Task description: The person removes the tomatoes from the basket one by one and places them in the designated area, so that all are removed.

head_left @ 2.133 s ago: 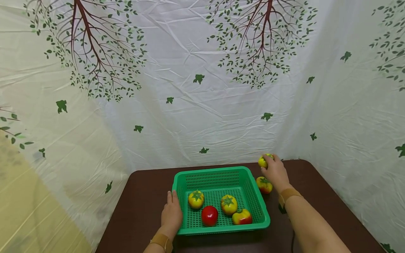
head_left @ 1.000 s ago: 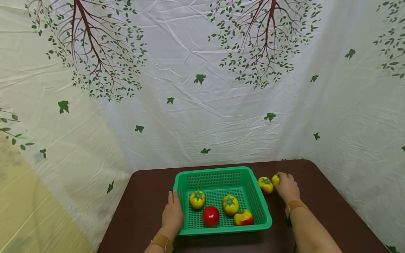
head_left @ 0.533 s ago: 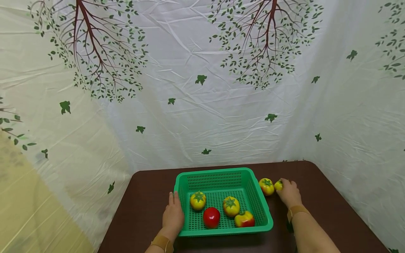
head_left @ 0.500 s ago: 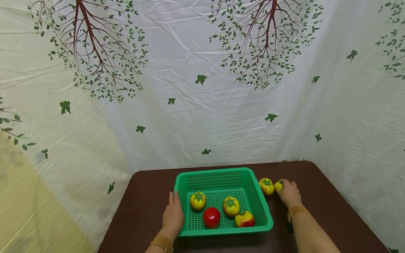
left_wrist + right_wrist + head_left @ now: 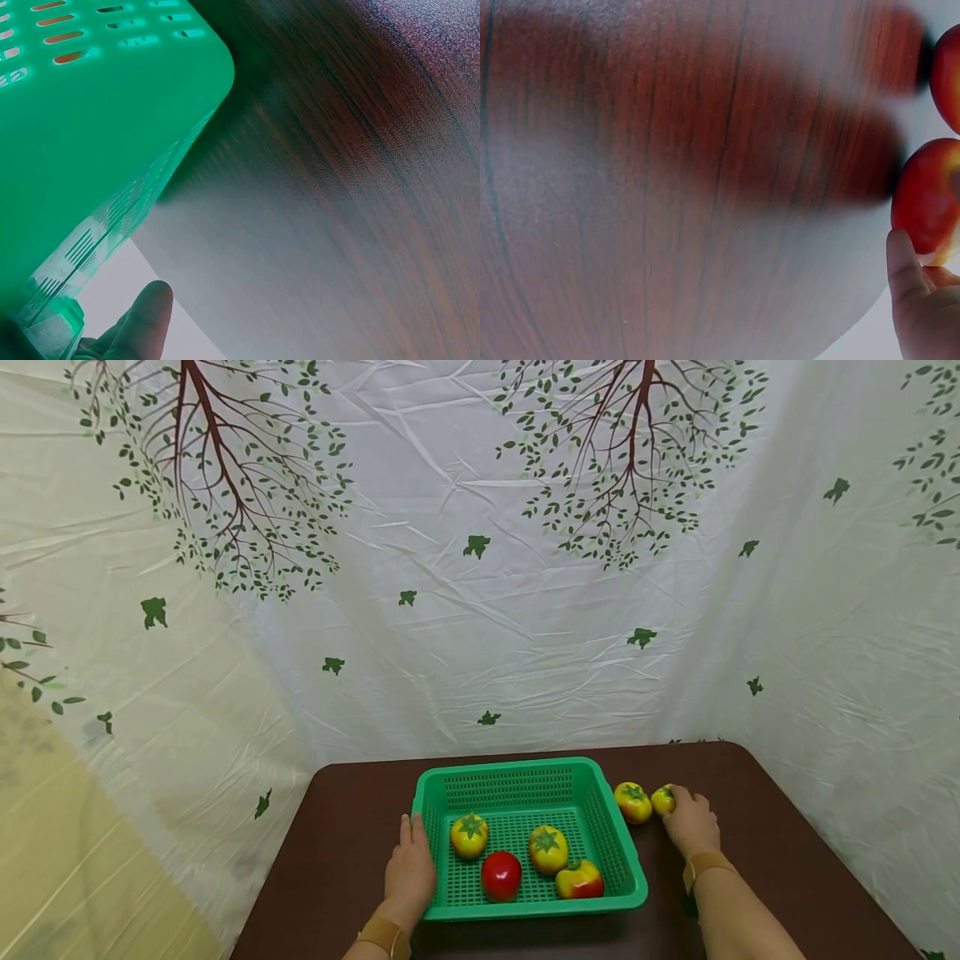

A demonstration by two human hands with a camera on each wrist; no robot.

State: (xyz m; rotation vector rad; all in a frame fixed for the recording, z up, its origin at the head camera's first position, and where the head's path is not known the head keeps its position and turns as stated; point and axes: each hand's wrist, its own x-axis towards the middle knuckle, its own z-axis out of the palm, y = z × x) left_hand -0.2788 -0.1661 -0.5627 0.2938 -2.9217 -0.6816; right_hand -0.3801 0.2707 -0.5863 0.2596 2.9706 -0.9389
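Observation:
My right hand (image 5: pixel 693 823) grips a small yellow fruit (image 5: pixel 662 800) with a green leafy top, on the table right of the basket. In the right wrist view this fruit (image 5: pixel 924 196) shows a red underside, with the thumb against its side. Just left of it sits another yellow-and-red fruit (image 5: pixel 633 802) with a green star-shaped top. My left hand (image 5: pixel 410 870) lies along the left wall of the green basket (image 5: pixel 528 911), fingers straight and pointing away. The left wrist view catches one fingertip (image 5: pixel 154 300) beside the basket's wall.
Inside the basket are two yellow fruits (image 5: pixel 469 837) with green star tops, a red round fruit (image 5: pixel 501 877) and a yellow-and-red apple-like fruit (image 5: pixel 580 880). The dark brown table (image 5: pixel 352 814) ends at a white leaf-printed curtain (image 5: pixel 450 677) behind.
My right hand has brought its fruit from the far edge of the table nearer and rightward, beside the other fruit. My left hand and the basket have stayed put.

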